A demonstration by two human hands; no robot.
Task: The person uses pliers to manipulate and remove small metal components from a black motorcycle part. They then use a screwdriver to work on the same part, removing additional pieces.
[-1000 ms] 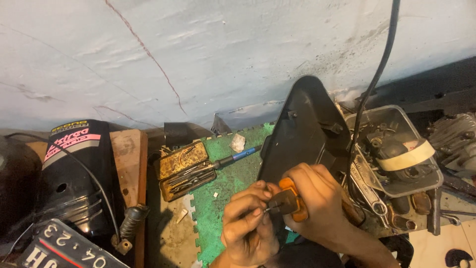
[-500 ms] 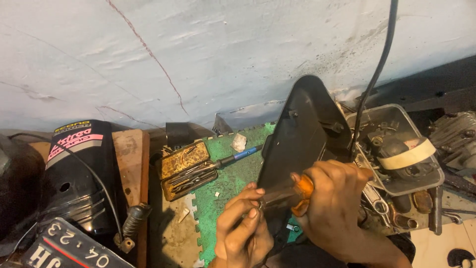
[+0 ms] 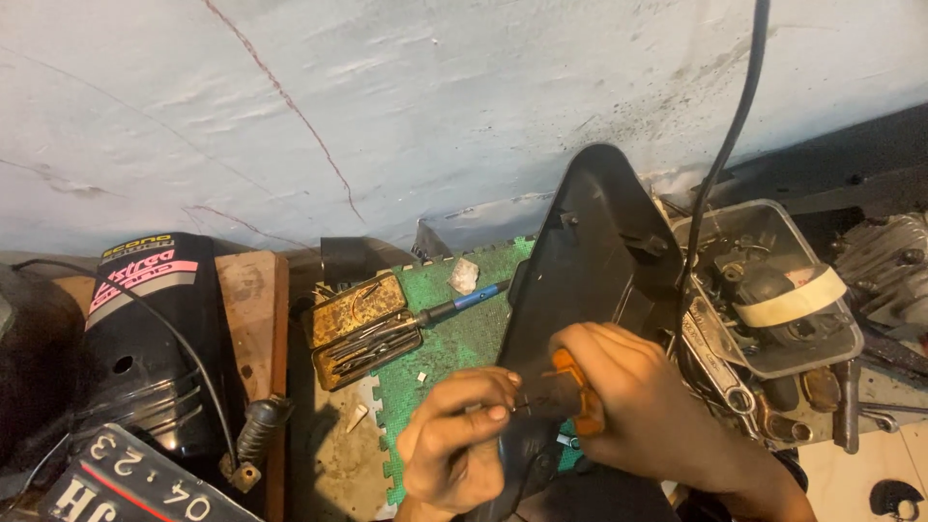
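step in hand: fastening on black panel [image 3: 590, 261]. right hand [image 3: 643, 411] gripping orange-handled screwdriver [image 3: 570, 391]; left hand [image 3: 459, 445], at 9 o'clock, pinching tip. next: steady, square pressure.

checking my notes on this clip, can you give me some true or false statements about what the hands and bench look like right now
1. The right hand grips a tool with an orange handle. True.
2. The left hand lies flat on the green mat, away from the tool. False: its fingertips pinch at the tool's tip, close to the right hand.
3. A black plastic panel stands tilted behind the hands. True.
4. The roll of pale tape lies on the green mat. False: it sits in the grey tray of parts on the right.
5. A blue-handled tool lies on the green mat beside a rusty open case. True.
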